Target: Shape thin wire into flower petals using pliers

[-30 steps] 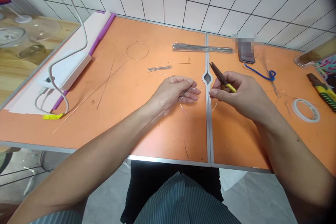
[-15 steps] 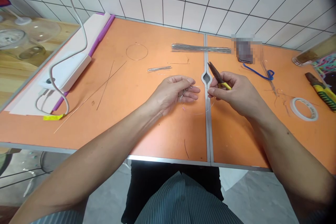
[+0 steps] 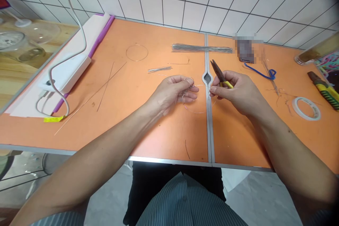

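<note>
Right now your left hand (image 3: 172,91) pinches the thin silver wire loop (image 3: 195,112) between thumb and fingertips, over the orange table (image 3: 132,123) beside its centre seam. Your right hand (image 3: 238,91), just right of the loop, is closed round the yellow-handled dark pliers (image 3: 217,71), whose tips point toward the far edge, away from the wire.

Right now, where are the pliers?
Head view: the pliers sit in the right hand, just right of the table seam, tips pointing up and left; the left hand pinches the wire loop across the seam.
</note>
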`<control>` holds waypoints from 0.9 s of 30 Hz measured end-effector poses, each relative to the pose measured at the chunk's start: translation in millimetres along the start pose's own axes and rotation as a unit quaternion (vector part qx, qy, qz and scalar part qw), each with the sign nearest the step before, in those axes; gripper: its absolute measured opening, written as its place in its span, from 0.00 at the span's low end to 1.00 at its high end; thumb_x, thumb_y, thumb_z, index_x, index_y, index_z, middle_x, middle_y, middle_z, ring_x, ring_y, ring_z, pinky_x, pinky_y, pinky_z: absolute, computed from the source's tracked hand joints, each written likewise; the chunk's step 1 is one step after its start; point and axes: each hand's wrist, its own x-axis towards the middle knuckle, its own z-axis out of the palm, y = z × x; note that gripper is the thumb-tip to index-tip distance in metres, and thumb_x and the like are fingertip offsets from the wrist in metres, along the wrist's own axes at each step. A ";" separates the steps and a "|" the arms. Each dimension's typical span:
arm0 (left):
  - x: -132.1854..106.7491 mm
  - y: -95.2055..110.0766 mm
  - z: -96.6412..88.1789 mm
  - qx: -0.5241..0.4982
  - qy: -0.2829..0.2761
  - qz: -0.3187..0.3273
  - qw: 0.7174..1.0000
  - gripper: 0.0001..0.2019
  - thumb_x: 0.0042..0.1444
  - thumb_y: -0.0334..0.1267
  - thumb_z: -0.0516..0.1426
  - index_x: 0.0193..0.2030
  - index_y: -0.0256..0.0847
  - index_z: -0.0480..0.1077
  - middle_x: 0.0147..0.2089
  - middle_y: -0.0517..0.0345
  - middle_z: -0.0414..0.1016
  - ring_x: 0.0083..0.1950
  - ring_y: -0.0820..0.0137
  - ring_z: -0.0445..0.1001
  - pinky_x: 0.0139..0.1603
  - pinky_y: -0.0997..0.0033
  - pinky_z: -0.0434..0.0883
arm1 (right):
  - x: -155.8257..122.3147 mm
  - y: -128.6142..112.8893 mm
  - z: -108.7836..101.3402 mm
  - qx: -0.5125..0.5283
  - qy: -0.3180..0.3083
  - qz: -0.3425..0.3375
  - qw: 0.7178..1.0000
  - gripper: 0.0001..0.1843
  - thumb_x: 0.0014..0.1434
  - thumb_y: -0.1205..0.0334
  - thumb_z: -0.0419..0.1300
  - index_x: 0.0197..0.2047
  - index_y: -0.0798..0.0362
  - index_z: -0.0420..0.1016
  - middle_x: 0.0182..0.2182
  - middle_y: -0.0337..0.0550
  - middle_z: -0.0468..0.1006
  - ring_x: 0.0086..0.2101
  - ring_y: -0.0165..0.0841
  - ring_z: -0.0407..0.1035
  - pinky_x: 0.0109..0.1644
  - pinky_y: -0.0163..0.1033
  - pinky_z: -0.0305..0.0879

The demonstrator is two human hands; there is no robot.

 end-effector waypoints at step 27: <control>1.7 0.6 -1.4 0.033 -0.005 0.008 0.999 0.08 0.65 0.39 0.64 0.39 0.35 0.79 0.44 0.44 0.86 0.35 0.69 0.84 0.37 0.71 0.80 | -1.5 -2.5 0.9 -0.007 -0.009 0.000 1.000 0.08 0.59 0.63 0.73 0.38 0.48 0.77 0.32 0.40 0.83 0.34 0.38 0.77 0.40 0.46 0.72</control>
